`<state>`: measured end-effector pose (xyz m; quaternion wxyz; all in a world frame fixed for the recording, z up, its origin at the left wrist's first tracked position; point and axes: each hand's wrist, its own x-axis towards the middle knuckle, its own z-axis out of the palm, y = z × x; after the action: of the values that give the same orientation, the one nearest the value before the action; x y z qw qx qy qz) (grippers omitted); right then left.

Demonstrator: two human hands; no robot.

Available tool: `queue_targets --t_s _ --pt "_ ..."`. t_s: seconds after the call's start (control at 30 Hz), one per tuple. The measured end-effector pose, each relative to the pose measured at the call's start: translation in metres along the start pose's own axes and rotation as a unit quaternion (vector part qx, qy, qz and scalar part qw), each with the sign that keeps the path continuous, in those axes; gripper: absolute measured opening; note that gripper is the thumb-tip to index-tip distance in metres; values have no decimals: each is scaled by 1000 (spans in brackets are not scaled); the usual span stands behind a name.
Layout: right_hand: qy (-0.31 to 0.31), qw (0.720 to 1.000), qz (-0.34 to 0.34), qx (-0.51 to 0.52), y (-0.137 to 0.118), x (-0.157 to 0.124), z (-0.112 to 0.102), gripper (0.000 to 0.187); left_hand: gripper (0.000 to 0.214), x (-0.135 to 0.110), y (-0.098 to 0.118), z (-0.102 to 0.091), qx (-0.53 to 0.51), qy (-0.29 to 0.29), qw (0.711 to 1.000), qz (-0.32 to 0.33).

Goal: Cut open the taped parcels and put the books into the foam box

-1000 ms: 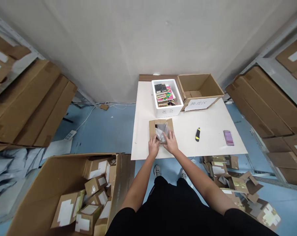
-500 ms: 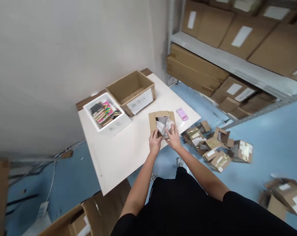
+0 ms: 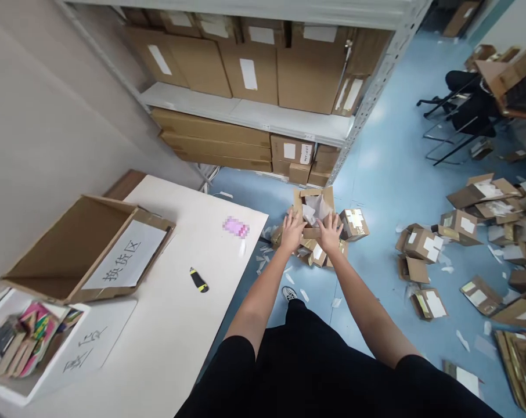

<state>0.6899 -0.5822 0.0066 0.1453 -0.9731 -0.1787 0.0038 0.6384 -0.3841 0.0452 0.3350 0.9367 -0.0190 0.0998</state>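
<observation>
An open cardboard box [image 3: 310, 233] with crumpled white plastic wrapping [image 3: 314, 209] inside is held out over the floor, beyond the table's right edge. My left hand [image 3: 292, 231] grips its near left side, and my right hand [image 3: 330, 233] has hold of the near right side. The undersides of both hands and the thumbs are partly hidden. Below and around the box lie discarded cardboard boxes [image 3: 317, 253]. Another taped box [image 3: 353, 224] sits just to the right of my right hand.
On the white table [image 3: 171, 331] are a black and yellow cutter [image 3: 199, 280], a blurred pink item [image 3: 236, 227], a labelled empty carton [image 3: 78, 255] and a white bin [image 3: 89, 334] of small packages. Metal shelving [image 3: 245, 116] stands ahead. Scattered boxes [image 3: 420, 242] and chairs [image 3: 467, 113] occupy the right.
The box has left the table and moved right, over the floor, with both hands still on it. My view has turned right, bringing the cutter and more floor boxes into sight.
</observation>
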Motion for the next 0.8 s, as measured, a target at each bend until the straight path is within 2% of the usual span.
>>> queue_targets --t_s 0.1,0.17,0.27,0.37,0.5,0.6,0.7,0.8 --pt "-15 999 33 0 29 19 -2 86 50 22 8 -4 4 22 1000 19" --pt "-5 999 29 18 26 24 0 85 51 18 3 -13 1 42 999 9" --pt "2 997 -43 57 -16 29 8 82 52 -10 -14 -31 3 64 998 -28" --pt "-14 984 -151 95 -89 30 17 78 55 -57 -37 -56 29 93 992 -83" --pt "-43 945 -285 153 -205 15 29 78 60 -146 -68 -105 68 167 966 -187" --pt "-76 902 -384 185 -291 -22 40 78 60 -235 -80 -147 104 233 927 -274" --pt "-113 846 -480 202 -367 -87 49 73 58 -337 -75 -177 141 302 875 -352" --pt "-159 784 -564 205 -429 -176 59 75 56 -444 -55 -191 167 368 812 -422"
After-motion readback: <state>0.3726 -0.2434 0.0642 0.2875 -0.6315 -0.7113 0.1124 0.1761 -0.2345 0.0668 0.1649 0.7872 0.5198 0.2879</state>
